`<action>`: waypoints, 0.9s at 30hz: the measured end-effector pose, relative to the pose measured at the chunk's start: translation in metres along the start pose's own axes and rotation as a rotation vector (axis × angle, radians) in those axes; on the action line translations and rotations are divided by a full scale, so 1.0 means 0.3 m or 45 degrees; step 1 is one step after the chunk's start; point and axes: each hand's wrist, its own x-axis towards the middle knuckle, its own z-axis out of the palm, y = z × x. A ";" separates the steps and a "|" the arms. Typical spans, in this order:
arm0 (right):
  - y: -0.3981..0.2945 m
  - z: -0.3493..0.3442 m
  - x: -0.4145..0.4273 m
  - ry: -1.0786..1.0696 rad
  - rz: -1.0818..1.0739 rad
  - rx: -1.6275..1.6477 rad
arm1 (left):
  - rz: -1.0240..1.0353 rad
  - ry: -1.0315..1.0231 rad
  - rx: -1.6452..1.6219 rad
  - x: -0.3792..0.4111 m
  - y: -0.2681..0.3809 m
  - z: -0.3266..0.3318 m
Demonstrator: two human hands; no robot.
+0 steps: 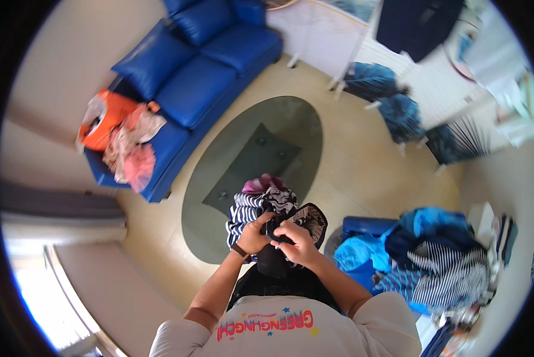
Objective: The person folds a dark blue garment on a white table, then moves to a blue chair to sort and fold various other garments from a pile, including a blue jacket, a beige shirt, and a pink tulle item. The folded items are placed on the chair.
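Observation:
In front of my waist, a bunch of clothing is gathered around my two hands. My left hand (252, 236), with a dark band at the wrist, grips black fabric (270, 261) that hangs down toward my lap. Thumb and fingers of my right hand (297, 243) pinch a dark loop or edge of the same piece. Beyond them bulges a navy-and-white striped garment (244, 212), topped by purple cloth (264, 183). To the right of it is a patterned piece with a black rim (311, 225). How the layers join is hidden by my fingers.
An oval glass-topped table (253, 111) lies just ahead. Behind it is a blue sofa (195, 89) with an orange bag (115, 111) and pink clothing (137, 160). Heaped clothes (450, 267) cover a blue seat at right. Hanging garments (418, 26) are at upper right.

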 end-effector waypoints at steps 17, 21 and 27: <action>-0.582 -0.257 -1.145 1.458 -0.043 -0.443 | 0.467 -0.666 -0.389 -0.457 0.666 0.646; -0.709 -0.296 -1.355 1.551 -0.054 -0.518 | 0.509 -0.790 -0.536 -0.575 0.778 0.828; -0.867 -0.413 -1.734 1.321 0.122 -0.469 | 0.723 -0.789 -0.532 -0.827 0.901 1.184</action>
